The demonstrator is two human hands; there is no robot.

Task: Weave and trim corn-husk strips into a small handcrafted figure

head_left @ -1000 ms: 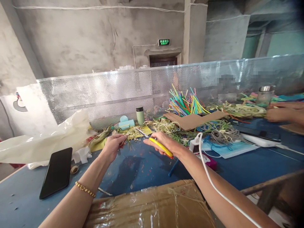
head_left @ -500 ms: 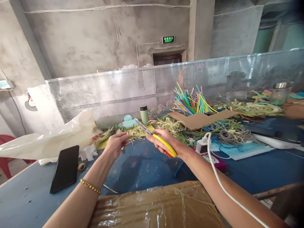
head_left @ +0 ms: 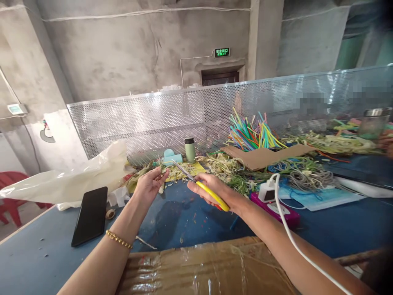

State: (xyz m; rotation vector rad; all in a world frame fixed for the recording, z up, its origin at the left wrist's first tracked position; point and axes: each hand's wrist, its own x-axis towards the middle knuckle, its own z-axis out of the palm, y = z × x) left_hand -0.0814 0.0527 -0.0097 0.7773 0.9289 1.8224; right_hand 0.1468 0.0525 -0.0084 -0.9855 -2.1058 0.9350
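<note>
My right hand (head_left: 210,189) is closed around yellow-handled scissors (head_left: 211,196), whose blades point up and left toward my other hand. My left hand (head_left: 149,183) is pinched on a small pale green strip (head_left: 164,171), partly hidden by the fingers. A whitish bit shows just below those fingertips. Behind both hands lies a spread of pale green, shredded strips (head_left: 181,171), partly over a yellow sheet (head_left: 199,167). The scissor tips are close to the left fingertips, apart from them.
A taped cardboard box (head_left: 196,266) is nearest me. A black phone (head_left: 89,216) lies left. Right are a white charger (head_left: 266,191) with its cable crossing my forearm, a purple power strip (head_left: 288,215) and a blue mask (head_left: 328,198). Colourful strands (head_left: 254,133) stand behind cardboard (head_left: 260,156).
My left hand has turned, so its fingers sit higher and the pale green strip shows more. The scissors stay in my right hand, almost unmoved. The view has shifted slightly.
</note>
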